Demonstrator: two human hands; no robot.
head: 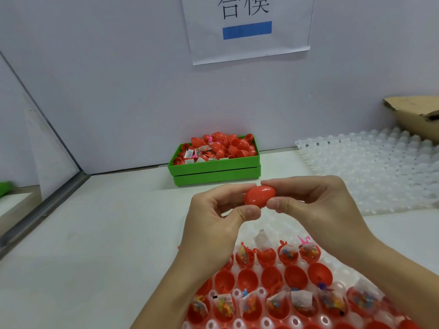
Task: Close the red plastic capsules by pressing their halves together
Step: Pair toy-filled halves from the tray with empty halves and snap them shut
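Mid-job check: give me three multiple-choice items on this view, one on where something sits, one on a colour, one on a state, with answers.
1. Where is the green bin?
A. against the back wall
B. under the hands
C. on the cardboard box

2. What colour is the bar on the wall sign?
A. yellow
B. blue
C. black

3. How is the red capsule held?
A. lying in the tray
B. in one hand only
C. between both hands

Answers:
1. A, it stands at the table's far edge by the wall.
2. B, a blue bar under the characters.
3. C, the left hand and right hand pinch its two ends.
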